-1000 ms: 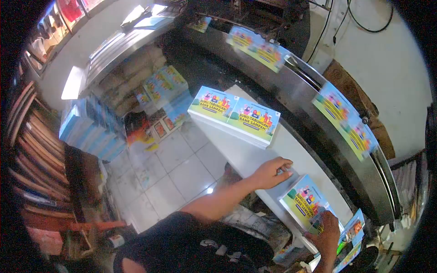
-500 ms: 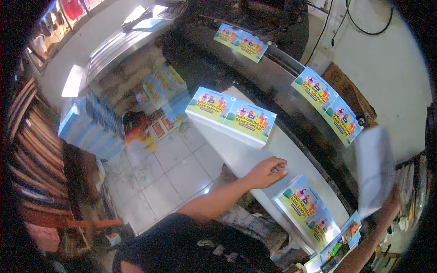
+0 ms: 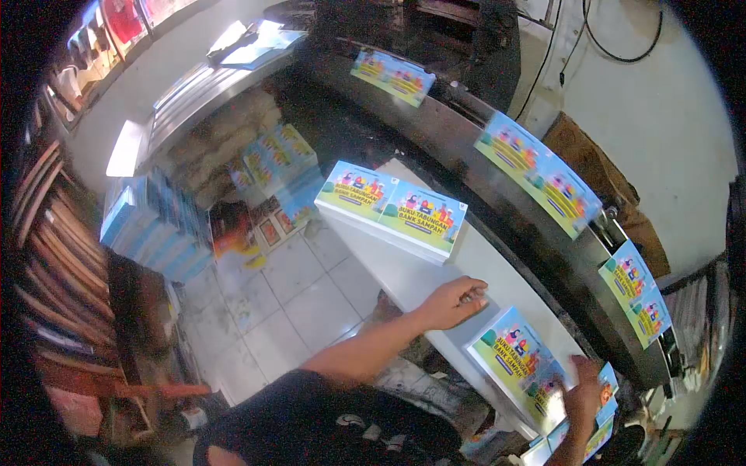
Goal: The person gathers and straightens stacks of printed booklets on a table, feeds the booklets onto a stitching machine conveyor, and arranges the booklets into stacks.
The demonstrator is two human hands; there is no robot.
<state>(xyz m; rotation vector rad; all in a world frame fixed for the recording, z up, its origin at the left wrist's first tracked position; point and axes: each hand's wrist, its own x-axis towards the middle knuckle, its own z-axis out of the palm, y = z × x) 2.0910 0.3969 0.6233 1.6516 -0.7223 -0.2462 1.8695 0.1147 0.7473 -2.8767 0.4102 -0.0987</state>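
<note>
My left hand (image 3: 457,301) rests on the white table (image 3: 474,276) with its fingers loosely curled but apart, and nothing shows in it. At the right end of a stack of printed covers (image 3: 509,353), my right hand (image 3: 581,380) has its thumb and fingers spread by the edge; it is slightly blurred. A second thick stack (image 3: 392,210), with two cover pictures side by side on top, lies farther up the table. Along the dark machine's rail hang several covers, among them one at the top (image 3: 392,76), one in the middle (image 3: 536,172) and one at the right (image 3: 636,293).
Tall blue-edged stacks (image 3: 155,225) stand at the left, and more printed stacks (image 3: 278,159) stand beyond the tiled floor (image 3: 287,287). Loose printed pieces (image 3: 606,400) lie beside my right hand. A metal tray (image 3: 210,78) is at the upper left.
My right hand has come back from the machine's right end without the pale sheet it held. A cover now hangs there, and the other covers have shifted up and left. My left hand has barely moved.
</note>
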